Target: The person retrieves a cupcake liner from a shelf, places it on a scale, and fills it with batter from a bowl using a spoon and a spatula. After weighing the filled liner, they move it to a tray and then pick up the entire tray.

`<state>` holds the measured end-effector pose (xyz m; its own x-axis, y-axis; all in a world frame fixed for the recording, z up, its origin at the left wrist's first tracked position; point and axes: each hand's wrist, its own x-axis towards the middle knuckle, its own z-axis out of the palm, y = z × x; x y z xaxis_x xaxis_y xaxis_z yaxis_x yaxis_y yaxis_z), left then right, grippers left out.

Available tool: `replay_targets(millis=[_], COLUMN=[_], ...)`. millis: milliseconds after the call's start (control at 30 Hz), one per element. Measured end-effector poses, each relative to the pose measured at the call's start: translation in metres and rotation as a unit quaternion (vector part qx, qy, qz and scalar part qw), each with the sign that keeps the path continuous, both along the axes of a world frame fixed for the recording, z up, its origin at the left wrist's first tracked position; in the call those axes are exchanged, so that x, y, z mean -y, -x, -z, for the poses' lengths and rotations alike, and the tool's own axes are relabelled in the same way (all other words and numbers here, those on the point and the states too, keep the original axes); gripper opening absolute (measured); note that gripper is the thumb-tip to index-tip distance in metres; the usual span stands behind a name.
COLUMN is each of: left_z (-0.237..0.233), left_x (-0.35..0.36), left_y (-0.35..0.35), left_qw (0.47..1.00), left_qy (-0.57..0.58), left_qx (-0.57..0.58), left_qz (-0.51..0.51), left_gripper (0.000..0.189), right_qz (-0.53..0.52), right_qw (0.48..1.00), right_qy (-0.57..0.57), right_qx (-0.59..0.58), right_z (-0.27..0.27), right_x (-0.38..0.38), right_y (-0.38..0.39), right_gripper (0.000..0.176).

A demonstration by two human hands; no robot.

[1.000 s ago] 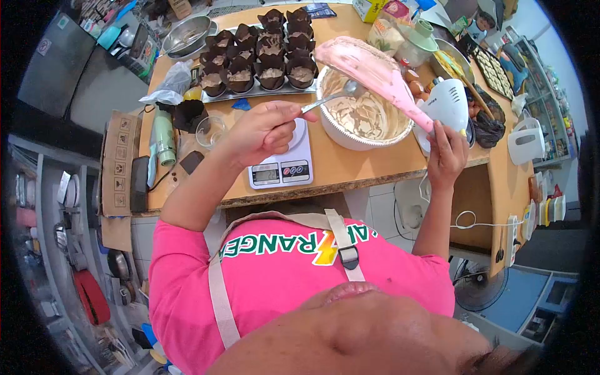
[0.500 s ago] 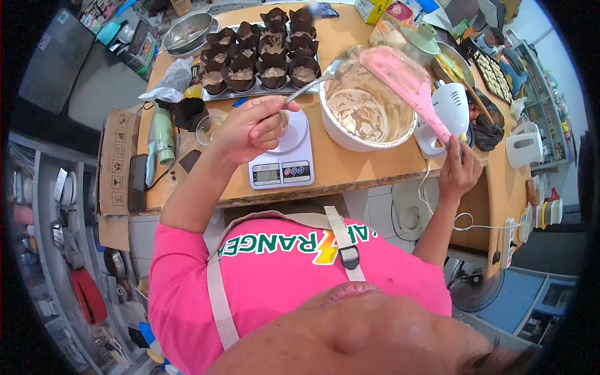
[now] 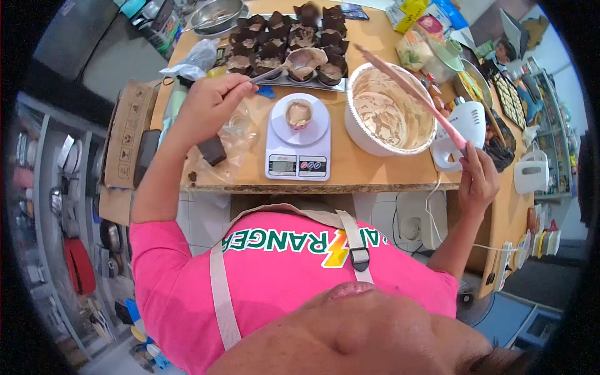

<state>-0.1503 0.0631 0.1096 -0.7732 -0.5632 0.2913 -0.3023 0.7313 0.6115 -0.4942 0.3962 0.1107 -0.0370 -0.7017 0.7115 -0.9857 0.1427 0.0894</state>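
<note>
My left hand (image 3: 215, 103) is closed on the handle of a metal spoon (image 3: 269, 74), whose bowl carries a lump of brown batter (image 3: 306, 61) in front of the filled dark paper cups (image 3: 270, 49) on a tray. Below the spoon, a white kitchen scale (image 3: 299, 153) bears one small cup of batter (image 3: 299, 113). In my right hand (image 3: 480, 178) is the handle of a pink spatula (image 3: 415, 94), slanting over a white tub (image 3: 381, 145) with batter smeared inside.
A white hand mixer (image 3: 462, 128) stands right of the tub, near a bowl (image 3: 478, 87) and a tray of light pieces (image 3: 511, 100). A metal sieve (image 3: 215, 15) lies at the back left. Cardboard (image 3: 131, 137) and plastic (image 3: 237, 134) are at the left.
The spoon has moved from the tub's rim to the cups with batter on it. The spatula has turned edge-on, its head still raised over the tub. The view has shifted, uncovering the cup on the scale.
</note>
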Motion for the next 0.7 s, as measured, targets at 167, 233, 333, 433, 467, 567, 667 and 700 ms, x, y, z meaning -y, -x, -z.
replay_targets(millis=[167, 233, 333, 433, 467, 567, 667, 700], left_z=[-0.019, -0.023, -0.029, -0.030, -0.029, -0.025, -0.020, -0.018], left_x=[-0.001, -0.002, -0.007, -0.009, -0.010, -0.011, -0.013, -0.014], left_y=[-0.020, -0.024, -0.026, -0.026, -0.026, -0.024, -0.022, -0.021], left_qw=[0.995, 0.992, 0.989, 0.990, 0.990, 0.989, 0.985, 0.985], left_qy=[0.079, 0.103, 0.127, 0.109, 0.109, 0.118, 0.149, 0.153], left_qx=[0.048, 0.060, 0.072, 0.084, 0.083, 0.085, 0.081, 0.085], left_qz=[-0.030, -0.034, -0.034, -0.038, -0.037, -0.029, -0.005, -0.006], left_gripper=[0.024, 0.024, 0.024, 0.025, 0.025, 0.025, 0.026, 0.024], right_qz=[-0.002, 0.007, 0.019, 0.028, 0.033, 0.043, 0.054, 0.056], right_qw=[0.989, 0.981, 0.973, 0.968, 0.966, 0.967, 0.966, 0.966], right_qy=[-0.028, -0.053, -0.073, -0.088, -0.095, -0.103, -0.120, -0.121], right_qx=[-0.142, -0.189, -0.218, -0.235, -0.238, -0.230, -0.222, -0.222], right_z=[-0.041, -0.051, -0.060, -0.063, -0.064, -0.063, -0.064, -0.064], right_x=[0.041, 0.051, 0.058, 0.058, 0.058, 0.056, 0.055, 0.055], right_y=[-0.030, -0.041, -0.051, -0.059, -0.061, -0.064, -0.070, -0.071], right_gripper=[0.043, 0.045, 0.050, 0.053, 0.055, 0.056, 0.055, 0.055])
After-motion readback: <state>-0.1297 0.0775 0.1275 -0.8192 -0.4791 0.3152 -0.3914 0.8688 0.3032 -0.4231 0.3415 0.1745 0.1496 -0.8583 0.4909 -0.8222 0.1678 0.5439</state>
